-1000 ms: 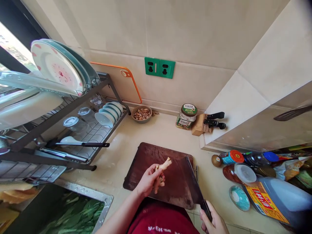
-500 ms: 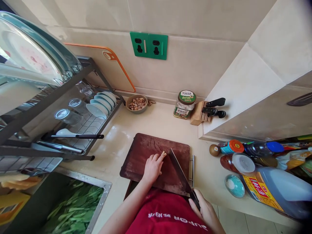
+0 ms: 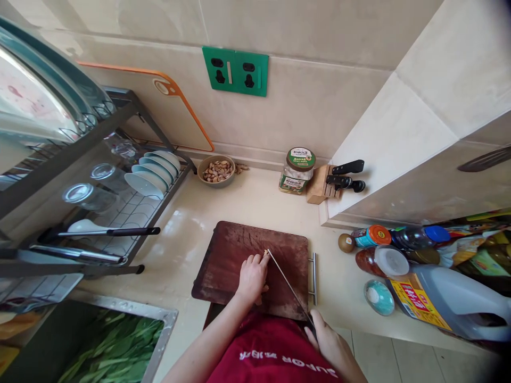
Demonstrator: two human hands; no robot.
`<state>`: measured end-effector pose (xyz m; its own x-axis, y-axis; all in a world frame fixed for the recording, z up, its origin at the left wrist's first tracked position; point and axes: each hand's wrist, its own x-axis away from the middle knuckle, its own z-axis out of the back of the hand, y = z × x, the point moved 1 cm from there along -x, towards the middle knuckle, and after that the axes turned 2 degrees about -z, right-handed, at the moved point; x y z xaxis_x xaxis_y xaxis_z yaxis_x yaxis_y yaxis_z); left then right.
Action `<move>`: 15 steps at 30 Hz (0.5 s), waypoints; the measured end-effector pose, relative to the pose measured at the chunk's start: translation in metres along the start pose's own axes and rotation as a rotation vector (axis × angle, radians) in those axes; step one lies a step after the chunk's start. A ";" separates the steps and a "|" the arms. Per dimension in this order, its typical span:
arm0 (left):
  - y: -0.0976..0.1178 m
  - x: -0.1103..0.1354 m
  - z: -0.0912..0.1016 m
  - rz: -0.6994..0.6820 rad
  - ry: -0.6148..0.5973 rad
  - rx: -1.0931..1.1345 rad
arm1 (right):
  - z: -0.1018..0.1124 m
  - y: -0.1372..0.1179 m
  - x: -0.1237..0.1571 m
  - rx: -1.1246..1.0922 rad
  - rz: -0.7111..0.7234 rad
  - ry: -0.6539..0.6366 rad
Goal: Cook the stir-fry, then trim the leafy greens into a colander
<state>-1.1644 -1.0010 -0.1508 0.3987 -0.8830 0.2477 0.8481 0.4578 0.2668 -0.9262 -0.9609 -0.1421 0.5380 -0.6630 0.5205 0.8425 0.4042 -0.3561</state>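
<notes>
On the dark brown cutting board [image 3: 227, 266], my left hand [image 3: 252, 275] pins down a small pale piece of food [image 3: 266, 252] with its fingertips. The piece is too small and too covered to name. My right hand [image 3: 325, 335] is closed round the handle of a kitchen knife [image 3: 288, 284]. The blade slants across the board, its edge down and its tip right at the pale piece, beside my left fingers. Most of the knife handle is hidden by my right hand.
Behind the board stand a bowl [image 3: 216, 182] of what look like garlic cloves, a lidded jar [image 3: 296, 173] and a knife block [image 3: 317, 186]. A dish rack [image 3: 159, 215] is at left, above a sink [image 3: 170, 319] holding leafy greens [image 3: 115, 346]. Bottles and a large jug [image 3: 459, 298] crowd the right.
The knife has turned from showing its broad side to standing on edge, and its tip has moved left to the pale piece. My left hand stays on the piece.
</notes>
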 end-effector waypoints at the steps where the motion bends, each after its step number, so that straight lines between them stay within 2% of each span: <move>1: -0.001 0.000 -0.001 -0.008 -0.006 0.001 | -0.001 -0.003 -0.003 0.012 -0.012 -0.032; 5: -0.005 -0.002 -0.002 -0.023 0.022 0.061 | -0.007 -0.006 -0.015 0.003 -0.024 -0.174; 8: -0.011 0.001 0.000 -0.041 0.086 0.236 | -0.012 0.001 -0.016 -0.045 -0.008 -0.261; 11: -0.021 0.006 0.001 -0.033 0.174 0.410 | -0.013 0.010 -0.007 -0.165 0.045 -0.161; 15: -0.029 0.008 0.004 0.007 0.187 0.403 | 0.001 0.019 0.007 -0.216 0.069 -0.004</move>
<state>-1.1874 -1.0211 -0.1525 0.4912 -0.8666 0.0881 0.6565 0.4347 0.6165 -0.9068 -0.9575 -0.1448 0.5945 -0.6356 0.4925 0.7791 0.3038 -0.5484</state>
